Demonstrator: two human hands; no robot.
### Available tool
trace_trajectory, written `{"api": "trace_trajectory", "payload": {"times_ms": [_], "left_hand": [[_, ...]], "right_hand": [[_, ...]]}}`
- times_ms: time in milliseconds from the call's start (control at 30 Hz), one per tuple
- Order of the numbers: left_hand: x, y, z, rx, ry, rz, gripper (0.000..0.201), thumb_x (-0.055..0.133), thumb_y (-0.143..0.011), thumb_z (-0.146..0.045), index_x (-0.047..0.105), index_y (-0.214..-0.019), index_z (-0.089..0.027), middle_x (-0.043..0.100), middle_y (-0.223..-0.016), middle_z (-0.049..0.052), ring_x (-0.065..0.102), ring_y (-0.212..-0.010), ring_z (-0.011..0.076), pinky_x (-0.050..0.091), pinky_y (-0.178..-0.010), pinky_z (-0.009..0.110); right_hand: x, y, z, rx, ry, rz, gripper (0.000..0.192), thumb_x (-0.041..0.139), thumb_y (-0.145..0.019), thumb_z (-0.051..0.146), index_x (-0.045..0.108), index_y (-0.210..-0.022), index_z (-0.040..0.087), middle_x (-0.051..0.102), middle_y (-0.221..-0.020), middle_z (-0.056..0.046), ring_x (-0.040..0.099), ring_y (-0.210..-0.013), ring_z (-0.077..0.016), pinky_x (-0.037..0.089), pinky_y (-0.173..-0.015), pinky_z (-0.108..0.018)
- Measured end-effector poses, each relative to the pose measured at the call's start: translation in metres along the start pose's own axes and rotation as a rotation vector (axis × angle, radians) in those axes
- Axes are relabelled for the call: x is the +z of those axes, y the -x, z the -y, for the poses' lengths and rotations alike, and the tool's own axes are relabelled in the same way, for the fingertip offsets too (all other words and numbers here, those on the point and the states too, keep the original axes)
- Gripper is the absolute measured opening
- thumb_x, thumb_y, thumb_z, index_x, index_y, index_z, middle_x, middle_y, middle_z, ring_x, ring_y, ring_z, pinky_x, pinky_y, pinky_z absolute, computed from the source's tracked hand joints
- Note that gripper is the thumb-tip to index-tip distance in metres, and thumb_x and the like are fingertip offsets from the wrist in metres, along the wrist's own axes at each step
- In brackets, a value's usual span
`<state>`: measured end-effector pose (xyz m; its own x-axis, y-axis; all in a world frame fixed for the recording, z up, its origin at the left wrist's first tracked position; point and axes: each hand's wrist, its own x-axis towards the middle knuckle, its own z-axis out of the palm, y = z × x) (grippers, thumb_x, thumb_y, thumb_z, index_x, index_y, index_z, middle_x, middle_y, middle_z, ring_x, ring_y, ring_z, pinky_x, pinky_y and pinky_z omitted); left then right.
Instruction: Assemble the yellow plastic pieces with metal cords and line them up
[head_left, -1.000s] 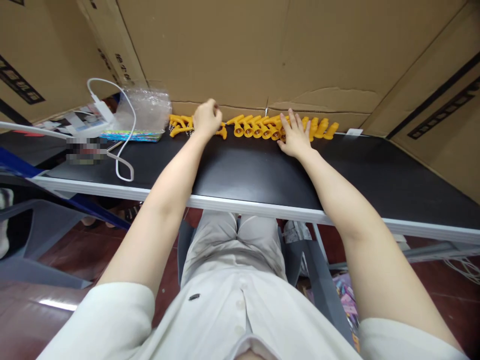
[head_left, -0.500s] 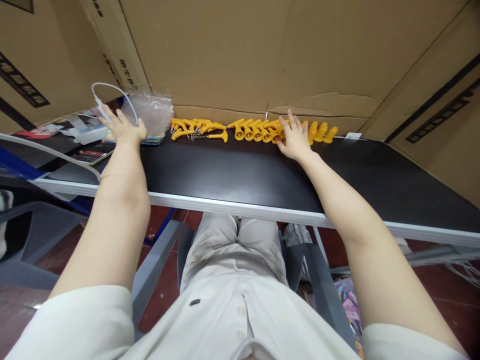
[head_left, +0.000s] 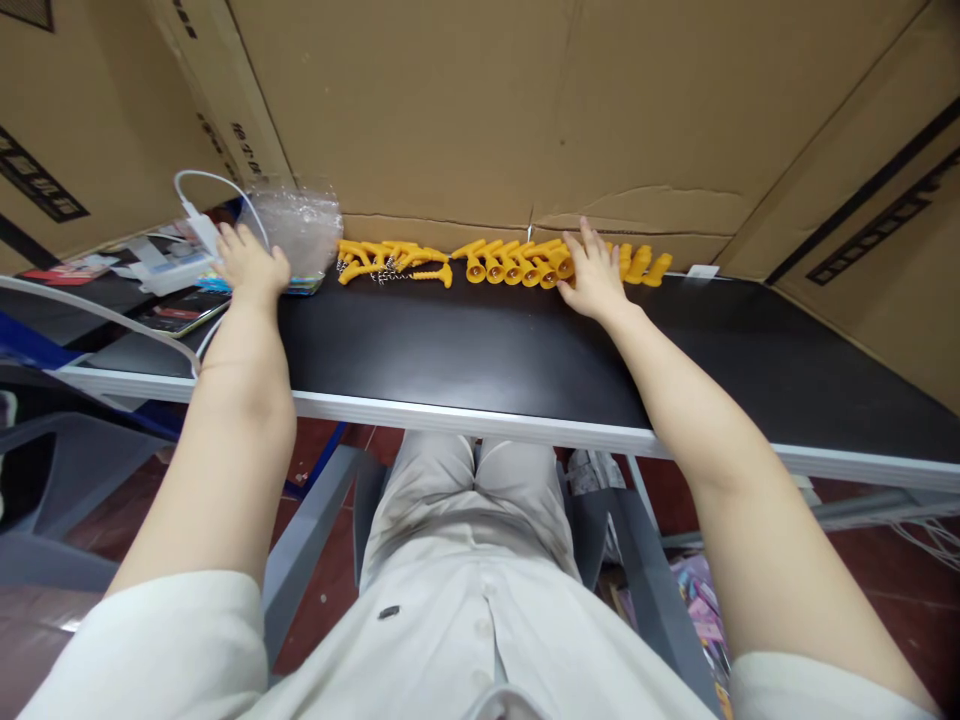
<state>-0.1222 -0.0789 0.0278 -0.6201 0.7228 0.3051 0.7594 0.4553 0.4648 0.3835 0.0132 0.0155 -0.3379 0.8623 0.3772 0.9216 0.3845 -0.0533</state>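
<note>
The yellow plastic pieces (head_left: 517, 262) lie in a row along the far edge of the black surface (head_left: 480, 350), hard against the cardboard wall (head_left: 480, 110). Taking that row as the landmark: the right hand (head_left: 594, 275) rests flat on its right part, fingers spread and loose, closed on nothing, with a few pieces (head_left: 645, 266) beyond it to the right. The left hand (head_left: 249, 266) is well off the row's left end, beside the clear plastic bag (head_left: 298, 225) and touching or nearly touching the white cable (head_left: 214, 190); its fingers are loosely curled, and I cannot tell whether its grip has anything in it. Left of the row a small tangle of pieces with metal chains (head_left: 386, 262) sits apart from the tidy run. The work seems to be at the fetching stage, with the row steadied. Any next move calls for a light pinch, since the bag is flimsy and the row easily knocked askew.
</note>
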Motion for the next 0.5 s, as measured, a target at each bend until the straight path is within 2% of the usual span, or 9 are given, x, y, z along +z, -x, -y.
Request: {"api": "trace_trajectory", "payload": {"times_ms": [67,100,167,233,300,333,433,500], "left_hand": [[0.007,-0.003,-0.012,0.106,-0.076,-0.042,0.07,0.047,-0.099,-0.021,0.048,-0.16,0.014,0.046,-0.173,0.032,0.038,-0.168,0.0405,0.03,-0.14,0.054],[0.012,-0.004,-0.019,0.176,-0.098,-0.043,0.065,0.046,-0.098,-0.017,0.056,-0.156,0.012,0.052,-0.17,0.029,0.041,-0.166,0.0372,0.031,-0.14,0.048],[0.022,-0.006,-0.037,0.355,-0.086,-0.007,0.059,0.046,-0.1,-0.016,0.064,-0.152,0.004,0.047,-0.177,0.021,0.037,-0.169,0.0337,0.029,-0.141,0.044],[0.033,-0.006,-0.058,0.402,-0.047,0.07,0.056,0.052,-0.097,-0.016,0.069,-0.148,-0.002,0.045,-0.18,0.016,0.043,-0.166,0.0351,0.033,-0.139,0.045],[0.044,-0.003,-0.081,0.46,-0.059,0.23,0.062,0.059,-0.092,-0.015,0.069,-0.153,-0.009,0.049,-0.178,0.014,0.05,-0.161,0.0368,0.039,-0.135,0.044],[0.049,0.0,-0.093,0.502,-0.053,0.238,0.065,0.06,-0.09,-0.013,0.069,-0.154,-0.01,0.05,-0.177,0.014,0.052,-0.16,0.0364,0.039,-0.135,0.042],[0.066,0.009,-0.126,0.593,-0.04,0.251,0.069,0.06,-0.087,-0.013,0.07,-0.155,-0.015,0.068,-0.16,0.016,0.059,-0.155,0.0362,0.042,-0.132,0.043],[0.077,0.014,-0.143,0.648,-0.042,0.321,0.066,0.062,-0.082,-0.012,0.076,-0.147,-0.019,0.075,-0.15,0.016,0.064,-0.149,0.0375,0.047,-0.128,0.044]], "right_hand": [[0.001,0.0,-0.002,-0.015,-0.015,-0.006,0.1,0.06,-0.095,0.039,0.018,-0.185,0.025,0.008,-0.191,-0.013,0.012,-0.175,-0.0496,0.011,-0.131,-0.086],[0.0,0.0,-0.002,-0.014,-0.016,-0.001,0.101,0.06,-0.095,0.04,0.017,-0.185,0.027,0.009,-0.191,-0.011,0.011,-0.175,-0.049,0.011,-0.131,-0.086],[-0.003,0.001,0.0,-0.001,-0.018,0.01,0.101,0.06,-0.095,0.041,0.016,-0.185,0.03,0.01,-0.191,-0.008,0.01,-0.176,-0.0469,0.009,-0.131,-0.085],[-0.006,0.004,0.003,0.014,-0.03,0.023,0.102,0.06,-0.095,0.043,0.015,-0.185,0.032,0.01,-0.191,-0.006,0.009,-0.176,-0.0455,0.008,-0.132,-0.085],[-0.01,0.005,0.006,0.025,-0.05,0.033,0.103,0.061,-0.094,0.044,0.014,-0.185,0.033,0.01,-0.191,-0.006,0.008,-0.176,-0.0453,0.006,-0.132,-0.085],[-0.011,0.006,0.007,0.028,-0.059,0.036,0.104,0.061,-0.093,0.045,0.014,-0.185,0.033,0.011,-0.191,-0.006,0.008,-0.176,-0.0453,0.006,-0.133,-0.084],[-0.012,0.006,0.008,0.036,-0.068,0.038,0.105,0.062,-0.093,0.045,0.015,-0.185,0.032,0.011,-0.191,-0.007,0.008,-0.176,-0.0458,0.006,-0.133,-0.084],[-0.013,0.006,0.007,0.046,-0.055,0.046,0.103,0.062,-0.094,0.045,0.016,-0.185,0.029,0.01,-0.191,-0.008,0.008,-0.176,-0.046,0.007,-0.133,-0.083]]}}
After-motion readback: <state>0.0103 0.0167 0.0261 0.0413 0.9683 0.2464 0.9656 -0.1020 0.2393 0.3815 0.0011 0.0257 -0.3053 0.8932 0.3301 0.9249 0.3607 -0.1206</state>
